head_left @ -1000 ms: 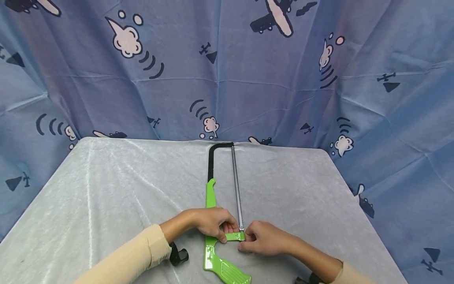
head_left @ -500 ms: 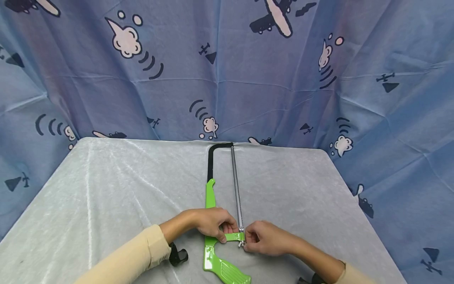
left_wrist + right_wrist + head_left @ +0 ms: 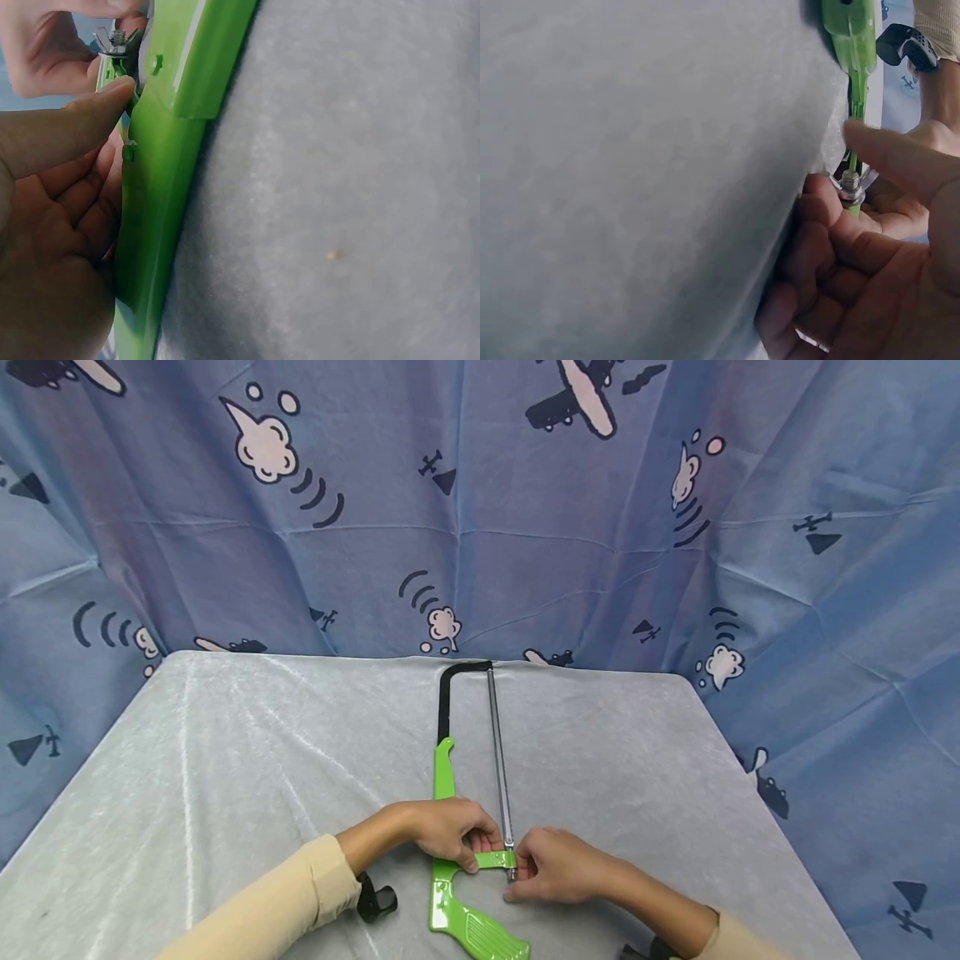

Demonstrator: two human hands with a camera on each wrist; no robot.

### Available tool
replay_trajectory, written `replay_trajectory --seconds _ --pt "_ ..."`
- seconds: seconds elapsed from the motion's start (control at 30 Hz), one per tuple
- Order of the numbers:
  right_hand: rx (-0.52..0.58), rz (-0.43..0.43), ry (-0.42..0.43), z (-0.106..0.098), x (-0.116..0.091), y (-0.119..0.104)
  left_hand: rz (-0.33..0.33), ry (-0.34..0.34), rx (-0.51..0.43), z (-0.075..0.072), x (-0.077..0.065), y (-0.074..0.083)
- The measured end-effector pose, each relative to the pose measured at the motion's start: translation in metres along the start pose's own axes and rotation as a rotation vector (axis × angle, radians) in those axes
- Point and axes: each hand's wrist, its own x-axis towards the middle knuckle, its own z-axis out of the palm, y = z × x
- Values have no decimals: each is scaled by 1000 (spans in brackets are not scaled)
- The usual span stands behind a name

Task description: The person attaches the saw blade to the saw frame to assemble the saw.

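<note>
A hacksaw (image 3: 445, 772) lies flat, its black front frame away from me and its green grip nearest. Its silver blade (image 3: 500, 752) runs along the right side to a green bracket (image 3: 491, 860). My left hand (image 3: 453, 831) holds this bracket between thumb and fingers; in the left wrist view the thumb (image 3: 82, 124) presses beside the screw. At the bracket's end is a metal wing nut (image 3: 851, 191) on a threaded screw. My right hand (image 3: 558, 864) is at the wing nut, index finger curled against it and thumb on its other side.
A grey-white cloth (image 3: 300, 735) covers the table under the saw. Behind it hangs a blue curtain (image 3: 375, 527) with airplane prints. A black wrist device (image 3: 377, 900) sits by the left cuff.
My right fingers came away from the wing nut to the right, uncovering it, then moved back around it with the thumb below. My left hand and the hacksaw stay in place.
</note>
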Motion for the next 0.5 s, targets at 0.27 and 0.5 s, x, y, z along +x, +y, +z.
replay_trajectory --seconds 0.27,0.5 --pt "10 18 38 4 2 -2 8 -5 3 0 0 0" --pt "19 20 39 4 3 -1 13 -5 8 -1 0 0"
